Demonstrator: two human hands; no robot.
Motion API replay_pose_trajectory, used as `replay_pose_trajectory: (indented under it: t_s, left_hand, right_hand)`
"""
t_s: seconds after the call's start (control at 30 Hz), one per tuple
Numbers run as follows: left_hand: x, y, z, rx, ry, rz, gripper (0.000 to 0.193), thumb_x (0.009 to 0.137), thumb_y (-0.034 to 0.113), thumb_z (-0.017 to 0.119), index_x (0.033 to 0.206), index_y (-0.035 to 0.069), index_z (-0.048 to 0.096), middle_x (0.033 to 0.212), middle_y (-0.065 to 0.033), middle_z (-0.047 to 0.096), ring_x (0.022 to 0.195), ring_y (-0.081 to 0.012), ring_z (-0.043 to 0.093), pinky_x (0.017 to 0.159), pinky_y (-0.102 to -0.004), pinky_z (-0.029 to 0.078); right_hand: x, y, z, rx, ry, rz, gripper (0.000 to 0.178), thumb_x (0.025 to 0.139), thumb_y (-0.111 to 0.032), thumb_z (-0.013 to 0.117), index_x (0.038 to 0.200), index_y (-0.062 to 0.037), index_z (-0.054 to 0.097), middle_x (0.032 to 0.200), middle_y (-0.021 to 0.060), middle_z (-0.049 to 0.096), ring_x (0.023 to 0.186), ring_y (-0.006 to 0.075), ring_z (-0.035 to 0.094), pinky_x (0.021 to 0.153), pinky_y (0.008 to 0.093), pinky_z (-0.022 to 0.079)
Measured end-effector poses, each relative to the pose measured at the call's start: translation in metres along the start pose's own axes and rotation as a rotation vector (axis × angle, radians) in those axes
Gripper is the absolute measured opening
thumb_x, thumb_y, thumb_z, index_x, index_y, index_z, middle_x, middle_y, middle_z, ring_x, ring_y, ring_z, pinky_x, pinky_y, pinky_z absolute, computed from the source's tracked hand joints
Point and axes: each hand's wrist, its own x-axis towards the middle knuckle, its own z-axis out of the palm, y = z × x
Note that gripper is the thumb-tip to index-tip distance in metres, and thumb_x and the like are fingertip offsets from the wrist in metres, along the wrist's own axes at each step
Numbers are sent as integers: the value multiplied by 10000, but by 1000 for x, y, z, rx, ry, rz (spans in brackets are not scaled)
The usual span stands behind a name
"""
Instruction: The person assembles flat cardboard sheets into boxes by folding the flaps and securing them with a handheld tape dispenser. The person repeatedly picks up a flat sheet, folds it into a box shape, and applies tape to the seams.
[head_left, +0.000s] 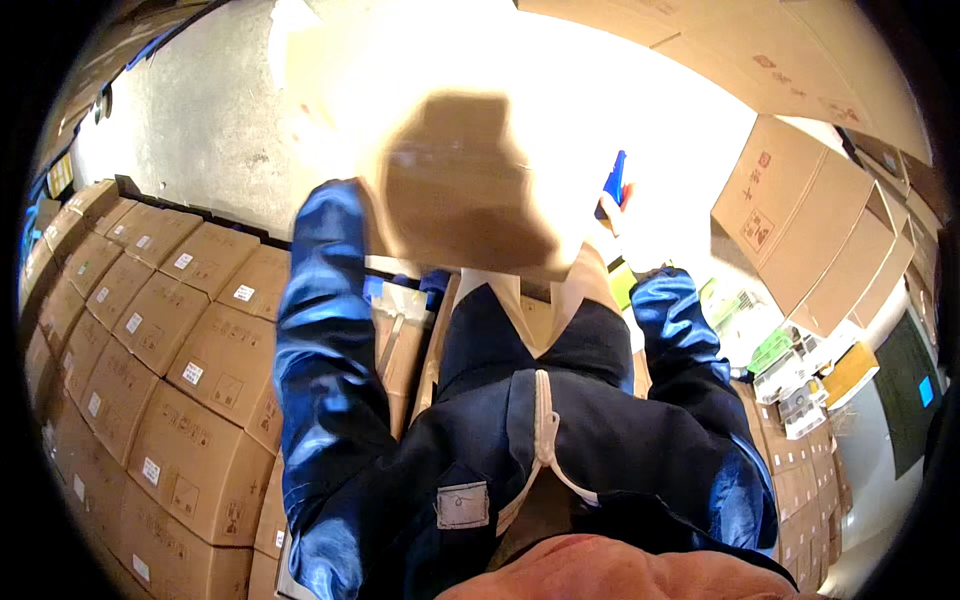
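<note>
In front of me is a large brown cardboard box [450, 190], partly washed out by glare and with a dark shadow across it. My left arm, in a shiny blue sleeve [335, 270], reaches along the box's left side; glare and the sleeve hide the hand itself. To the right of the box, my right hand [612, 212] is closed around a slim blue handheld tool [614, 178] that points up and away, with a bit of red beside it. Its exact kind is not clear.
Stacked sealed cartons [200, 350] fill the left side. Large cartons [800, 215] stand at the right and far right. Below them are a green tray [770, 350], white plastic items [800, 400] and a dark panel with a blue patch [905, 395]. Grey floor [210, 130] lies at far left.
</note>
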Motion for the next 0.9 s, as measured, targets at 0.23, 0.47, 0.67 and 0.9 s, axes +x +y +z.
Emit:
replay_pose_trajectory:
  t_s: [0.23, 0.47, 0.67, 0.9]
  left_hand:
    - [-38, -130, 64, -1115, -288, -658, 702, 812, 560, 426, 1164, -46, 464, 1169, -237, 482, 1099, -310, 447, 948, -344, 309]
    - [-83, -144, 114, -1367, -345, -706, 538, 838, 446, 499, 1116, -10, 429, 1042, -132, 510, 939, -206, 486, 818, -332, 381]
    - [-101, -108, 112, -2073, -570, -694, 661, 835, 477, 489, 1284, 25, 311, 1248, -112, 406, 1128, -206, 399, 932, -323, 331]
    - [-100, -91, 130, -2671, -749, -1049, 616, 877, 494, 371, 1258, 11, 349, 1255, -132, 423, 1073, -235, 456, 900, -350, 381]
  right_hand:
    - [35, -77, -28, -247, 167, -230, 339, 773, -301, 607, 905, -11, 490, 755, 183, 571, 694, 315, 575, 643, 375, 452]
    - [121, -163, -49, -597, 401, -544, 333, 760, -285, 623, 890, -12, 484, 728, 201, 573, 679, 346, 586, 634, 394, 468]
    - [93, -178, -21, -540, 510, -547, 361, 720, -311, 661, 838, -18, 485, 715, 179, 552, 646, 337, 567, 601, 404, 462]
    - [109, -164, 20, -610, 601, -550, 487, 670, -376, 703, 837, -18, 419, 682, 206, 546, 636, 388, 564, 562, 427, 459]
